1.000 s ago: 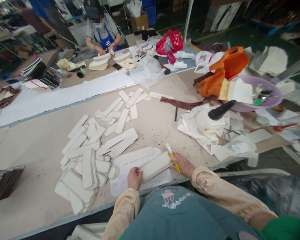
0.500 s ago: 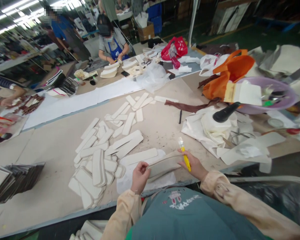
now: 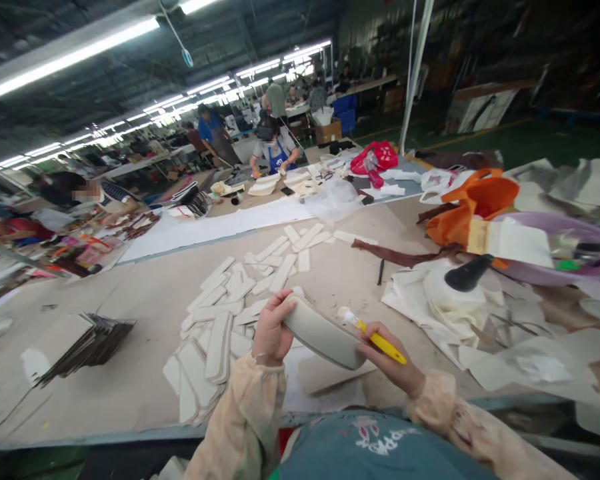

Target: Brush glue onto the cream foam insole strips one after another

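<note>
My left hand (image 3: 275, 328) grips one end of a long pale grey strip with rounded ends (image 3: 325, 333), lifted off the table and bowed along its length. In my right hand (image 3: 393, 360) is a yellow-handled brush (image 3: 383, 343), its whitish bristles pointing up and to the left. The fingers of that hand also touch the strip's other end. Beneath the strip, a white sheet (image 3: 300, 393) lies on the table with another pale piece (image 3: 330, 375) on it. A heap of similar strips (image 3: 217, 347) spreads to the left of my left hand.
A stack of dark-edged panels (image 3: 87, 340) stands at left. On the right are a white container with a black top (image 3: 467, 280), an orange bag (image 3: 480, 200) and a purple basin (image 3: 530, 267). Across the table, a person in a blue apron (image 3: 277, 157) works.
The strip has been raised from the table and tilted, my left hand lifting its end. The brush has turned so its bristles point more leftward. My head view has tipped upward.
</note>
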`<action>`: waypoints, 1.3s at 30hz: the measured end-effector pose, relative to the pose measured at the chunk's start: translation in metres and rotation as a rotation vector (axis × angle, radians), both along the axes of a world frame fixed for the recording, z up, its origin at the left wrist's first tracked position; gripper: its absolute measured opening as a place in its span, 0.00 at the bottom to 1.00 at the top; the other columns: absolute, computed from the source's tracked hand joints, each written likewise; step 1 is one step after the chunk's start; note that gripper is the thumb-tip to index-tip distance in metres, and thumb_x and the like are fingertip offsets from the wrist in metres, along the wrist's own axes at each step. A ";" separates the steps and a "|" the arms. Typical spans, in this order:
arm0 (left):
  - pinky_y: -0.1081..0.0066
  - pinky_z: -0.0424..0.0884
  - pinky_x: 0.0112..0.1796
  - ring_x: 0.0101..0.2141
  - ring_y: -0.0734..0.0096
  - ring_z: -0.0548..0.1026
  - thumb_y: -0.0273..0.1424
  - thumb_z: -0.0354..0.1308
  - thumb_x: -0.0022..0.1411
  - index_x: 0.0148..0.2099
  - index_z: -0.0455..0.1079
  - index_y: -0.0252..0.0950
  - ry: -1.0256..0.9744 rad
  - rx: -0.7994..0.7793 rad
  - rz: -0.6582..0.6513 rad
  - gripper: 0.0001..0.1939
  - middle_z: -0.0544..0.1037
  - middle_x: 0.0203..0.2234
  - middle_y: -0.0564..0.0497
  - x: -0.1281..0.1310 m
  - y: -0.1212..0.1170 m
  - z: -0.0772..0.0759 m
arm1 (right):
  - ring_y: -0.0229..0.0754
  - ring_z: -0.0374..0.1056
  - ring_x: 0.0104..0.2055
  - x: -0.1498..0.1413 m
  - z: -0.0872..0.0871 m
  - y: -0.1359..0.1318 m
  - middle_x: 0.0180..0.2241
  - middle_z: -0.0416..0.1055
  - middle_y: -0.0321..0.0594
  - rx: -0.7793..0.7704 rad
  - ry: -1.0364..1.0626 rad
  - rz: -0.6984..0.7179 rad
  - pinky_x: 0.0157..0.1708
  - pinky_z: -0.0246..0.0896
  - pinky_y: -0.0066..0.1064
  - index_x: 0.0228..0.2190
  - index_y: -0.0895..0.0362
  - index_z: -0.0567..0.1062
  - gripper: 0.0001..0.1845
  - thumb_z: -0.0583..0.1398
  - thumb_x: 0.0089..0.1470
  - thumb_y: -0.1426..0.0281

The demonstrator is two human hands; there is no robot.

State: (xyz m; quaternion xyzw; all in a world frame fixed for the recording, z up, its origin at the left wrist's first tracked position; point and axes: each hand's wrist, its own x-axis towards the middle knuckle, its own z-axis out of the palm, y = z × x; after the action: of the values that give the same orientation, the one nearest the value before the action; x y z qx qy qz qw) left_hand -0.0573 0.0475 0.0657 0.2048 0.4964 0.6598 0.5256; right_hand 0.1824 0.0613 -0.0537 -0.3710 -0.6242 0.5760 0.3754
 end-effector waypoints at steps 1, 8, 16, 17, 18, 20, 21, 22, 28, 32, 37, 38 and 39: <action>0.75 0.69 0.31 0.28 0.74 0.73 0.29 0.66 0.43 0.37 0.69 0.35 -0.023 0.010 0.060 0.17 0.75 0.27 0.53 -0.006 0.002 -0.001 | 0.39 0.67 0.31 0.000 0.001 0.000 0.29 0.67 0.32 -0.015 0.006 -0.035 0.31 0.64 0.29 0.34 0.52 0.62 0.14 0.61 0.51 0.61; 0.73 0.73 0.37 0.30 0.75 0.75 0.22 0.58 0.53 0.38 0.70 0.35 -0.256 -0.064 0.394 0.08 0.77 0.28 0.53 -0.037 0.004 -0.031 | 0.35 0.61 0.24 -0.009 0.031 -0.001 0.23 0.62 0.29 -0.079 -0.011 -0.145 0.23 0.61 0.26 0.32 0.53 0.62 0.17 0.63 0.47 0.59; 0.68 0.74 0.43 0.34 0.72 0.77 0.22 0.57 0.55 0.44 0.68 0.36 -0.254 -0.037 0.424 0.13 0.78 0.32 0.50 -0.049 -0.010 -0.040 | 0.36 0.61 0.23 -0.021 0.053 -0.004 0.22 0.63 0.30 0.020 -0.124 -0.156 0.22 0.60 0.27 0.30 0.54 0.64 0.18 0.63 0.46 0.57; 0.68 0.74 0.43 0.35 0.72 0.77 0.21 0.56 0.55 0.43 0.68 0.36 -0.271 -0.025 0.428 0.13 0.78 0.32 0.50 -0.050 -0.011 -0.040 | 0.36 0.61 0.23 -0.022 0.052 -0.004 0.22 0.63 0.30 0.021 -0.122 -0.149 0.22 0.60 0.27 0.30 0.54 0.64 0.17 0.64 0.46 0.57; 0.67 0.74 0.43 0.35 0.72 0.77 0.20 0.55 0.56 0.43 0.68 0.36 -0.284 -0.017 0.431 0.12 0.78 0.32 0.50 -0.051 -0.012 -0.041 | 0.36 0.61 0.24 -0.023 0.052 -0.004 0.23 0.63 0.30 0.020 -0.117 -0.145 0.23 0.60 0.27 0.31 0.54 0.64 0.17 0.64 0.46 0.58; 0.67 0.73 0.45 0.36 0.71 0.77 0.20 0.54 0.56 0.44 0.68 0.36 -0.293 -0.013 0.437 0.12 0.78 0.33 0.50 -0.053 -0.013 -0.042 | 0.36 0.61 0.24 -0.025 0.051 -0.004 0.23 0.63 0.30 0.019 -0.111 -0.139 0.23 0.60 0.26 0.31 0.53 0.64 0.17 0.64 0.45 0.59; 0.66 0.73 0.45 0.37 0.70 0.77 0.20 0.54 0.57 0.44 0.68 0.36 -0.292 -0.018 0.442 0.13 0.78 0.34 0.49 -0.055 -0.014 -0.043 | 0.35 0.61 0.24 -0.026 0.050 -0.004 0.23 0.63 0.30 0.022 -0.117 -0.140 0.23 0.60 0.26 0.30 0.53 0.64 0.17 0.64 0.45 0.59; 0.66 0.73 0.46 0.38 0.69 0.77 0.21 0.54 0.57 0.45 0.68 0.36 -0.290 -0.023 0.447 0.13 0.78 0.34 0.49 -0.056 -0.015 -0.044 | 0.35 0.61 0.24 -0.027 0.050 -0.005 0.23 0.63 0.30 0.028 -0.128 -0.143 0.23 0.60 0.26 0.30 0.53 0.64 0.17 0.64 0.45 0.59; 0.63 0.71 0.47 0.41 0.66 0.77 0.27 0.56 0.57 0.47 0.66 0.36 -0.302 0.097 0.426 0.14 0.78 0.37 0.46 -0.059 -0.024 -0.043 | 0.37 0.62 0.23 -0.033 0.048 -0.005 0.22 0.63 0.30 0.046 -0.179 -0.155 0.22 0.60 0.26 0.29 0.52 0.64 0.17 0.65 0.44 0.58; 0.60 0.70 0.48 0.46 0.60 0.74 0.30 0.59 0.54 0.47 0.66 0.34 -0.315 0.235 0.327 0.17 0.78 0.40 0.44 -0.056 -0.033 -0.047 | 0.37 0.62 0.23 -0.039 0.048 -0.005 0.21 0.64 0.30 0.064 -0.223 -0.167 0.22 0.61 0.26 0.28 0.52 0.65 0.17 0.64 0.43 0.57; 0.62 0.71 0.48 0.45 0.59 0.75 0.28 0.61 0.52 0.40 0.71 0.34 -0.296 0.211 0.316 0.11 0.79 0.34 0.45 -0.058 -0.040 -0.064 | 0.39 0.64 0.24 -0.046 0.046 -0.007 0.22 0.66 0.32 0.148 -0.261 -0.175 0.22 0.62 0.27 0.28 0.51 0.65 0.16 0.65 0.42 0.57; 0.62 0.71 0.47 0.45 0.59 0.75 0.28 0.61 0.51 0.39 0.71 0.35 -0.298 0.199 0.336 0.11 0.79 0.34 0.45 -0.059 -0.040 -0.067 | 0.39 0.64 0.24 -0.048 0.045 -0.008 0.23 0.66 0.32 0.163 -0.272 -0.174 0.23 0.62 0.27 0.28 0.51 0.65 0.16 0.65 0.42 0.57; 0.61 0.71 0.47 0.45 0.58 0.75 0.28 0.62 0.50 0.39 0.71 0.35 -0.301 0.187 0.356 0.11 0.79 0.34 0.45 -0.061 -0.041 -0.069 | 0.39 0.64 0.25 -0.049 0.044 -0.008 0.23 0.66 0.32 0.174 -0.285 -0.169 0.23 0.63 0.27 0.27 0.51 0.66 0.16 0.65 0.42 0.57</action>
State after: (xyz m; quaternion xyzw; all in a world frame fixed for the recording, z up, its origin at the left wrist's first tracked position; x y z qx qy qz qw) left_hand -0.1182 0.0070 -0.0030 0.0613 0.3775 0.8082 0.4479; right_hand 0.1332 0.0533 -0.0094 -0.4662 -0.6851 0.4280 0.3608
